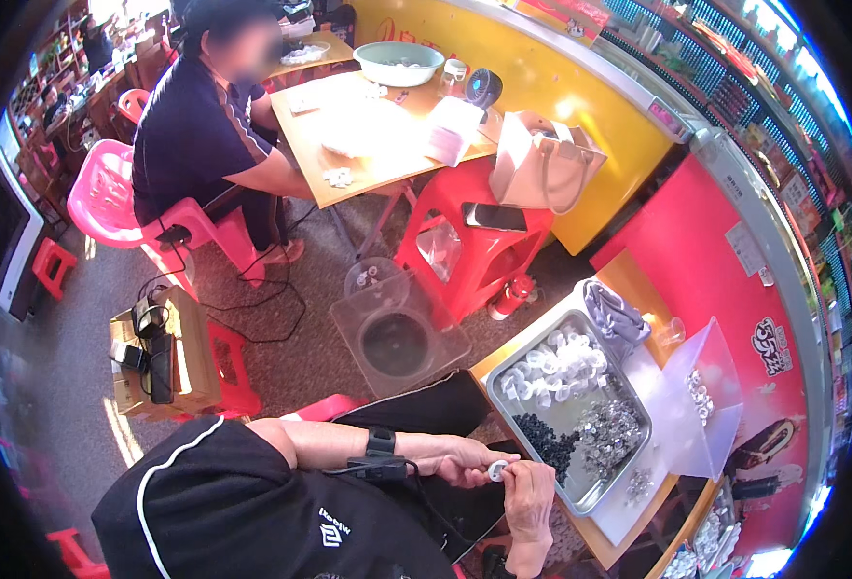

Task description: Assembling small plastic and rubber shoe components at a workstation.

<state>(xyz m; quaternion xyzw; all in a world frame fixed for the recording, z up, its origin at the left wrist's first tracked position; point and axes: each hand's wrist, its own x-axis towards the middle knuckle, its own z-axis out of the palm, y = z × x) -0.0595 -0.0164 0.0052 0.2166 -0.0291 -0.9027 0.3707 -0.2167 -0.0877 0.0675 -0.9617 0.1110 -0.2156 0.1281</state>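
Note:
My left hand (462, 460) and my right hand (530, 494) meet just left of a metal tray (581, 496). Pinched between their fingertips is a small white round plastic part (496, 470) with a dark spot at its centre. The left fingers curl round one side of it, and the right thumb and fingers close on the other. In the tray lie a heap of white translucent round plastic parts (556, 367), a pile of small black pieces (545, 444) and a pile of small silvery pieces (609, 436). A dark strap and box sit on my left wrist.
Beside the tray are a grey cloth (616, 314) and a clear plastic bin (715, 415) with small parts. A red stool (460, 232) bears a phone (494, 217) and a bag (545, 164). Another person (204, 145) sits at a wooden table (315, 169). A cardboard box (194, 357) stands left.

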